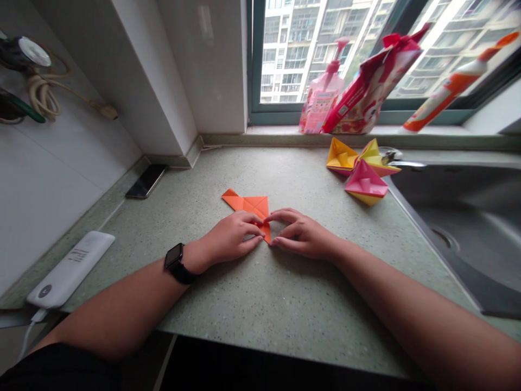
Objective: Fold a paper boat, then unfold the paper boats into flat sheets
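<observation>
A partly folded sheet of orange origami paper (pixel 254 204) lies on the countertop, with crease lines across it and a narrow flap pointing to the upper left. My left hand (pixel 234 234), a black watch on its wrist, covers the lower left of the paper, its thumb and fingers gripping the lower part. From the other side, my right hand (pixel 303 232) pinches the paper's right edge and bottom corner with thumb and fingertips. Part of the paper is hidden under my left fingers.
Folded paper shapes in yellow, pink and orange (pixel 366 182) stand at the back right beside a metal sink (pixel 468 228). A phone (pixel 146 181) and a white power strip (pixel 71 269) lie at left. A pink pump bottle (pixel 321 100), red bag and orange-white bottle stand on the sill.
</observation>
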{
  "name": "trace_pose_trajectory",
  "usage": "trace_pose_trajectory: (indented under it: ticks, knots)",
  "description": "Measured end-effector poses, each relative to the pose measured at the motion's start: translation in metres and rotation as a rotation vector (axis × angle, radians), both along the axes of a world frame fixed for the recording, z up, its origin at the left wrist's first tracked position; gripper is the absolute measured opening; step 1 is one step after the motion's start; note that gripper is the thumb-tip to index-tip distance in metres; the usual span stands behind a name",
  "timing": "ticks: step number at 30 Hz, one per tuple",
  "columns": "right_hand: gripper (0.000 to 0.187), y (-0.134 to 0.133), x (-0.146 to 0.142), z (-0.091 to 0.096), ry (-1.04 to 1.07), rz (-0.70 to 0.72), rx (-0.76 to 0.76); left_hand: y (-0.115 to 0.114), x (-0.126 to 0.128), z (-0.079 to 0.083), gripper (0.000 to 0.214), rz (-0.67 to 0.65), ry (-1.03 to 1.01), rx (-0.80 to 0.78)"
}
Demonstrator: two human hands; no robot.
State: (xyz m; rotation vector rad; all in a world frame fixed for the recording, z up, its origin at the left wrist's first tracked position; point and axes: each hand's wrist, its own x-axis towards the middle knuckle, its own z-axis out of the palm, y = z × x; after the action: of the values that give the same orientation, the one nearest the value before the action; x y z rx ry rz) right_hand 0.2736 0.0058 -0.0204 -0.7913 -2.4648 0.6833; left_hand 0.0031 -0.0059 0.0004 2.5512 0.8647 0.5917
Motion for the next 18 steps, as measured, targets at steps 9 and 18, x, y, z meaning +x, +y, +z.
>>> trace_pose_trajectory:
  ticks: [9,18]
  knots:
    - [0.019,0.0023,-0.0017,-0.0031,0.025,-0.026,-0.04,0.0005,-0.0003,-0.0009,0.017,0.005,0.02,0.013]
    - [0.025,0.0034,-0.0048,-0.0067,0.046,-0.033,0.022,0.0004,-0.0009,-0.0021,0.018,0.001,0.045,0.002]
